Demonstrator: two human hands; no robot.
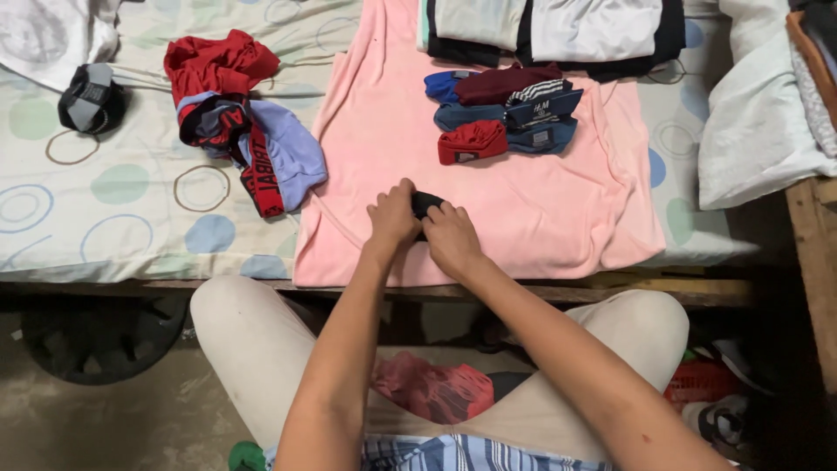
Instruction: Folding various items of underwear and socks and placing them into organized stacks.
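Spread over the bed's circle-patterned sheet (131, 218) lies a flat pink cotton garment (540, 209). On its near edge, both hands, left hand (392, 216) and right hand (451, 237), pinch a small dark rolled cloth (425, 202) between them, its long axis running left-right, equally near both. Folded underwear (506, 118) is stacked farther off.

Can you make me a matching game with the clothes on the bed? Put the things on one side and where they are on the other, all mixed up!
Things:
1. small black garment
2. pink cloth
3. unfolded red and lilac pile
4. red folded piece

Places:
A. left on the patterned sheet
B. between the left hand and right hand
C. front of the folded stack
D. spread flat under the stack

Pairs: 1-B, 2-D, 3-A, 4-C
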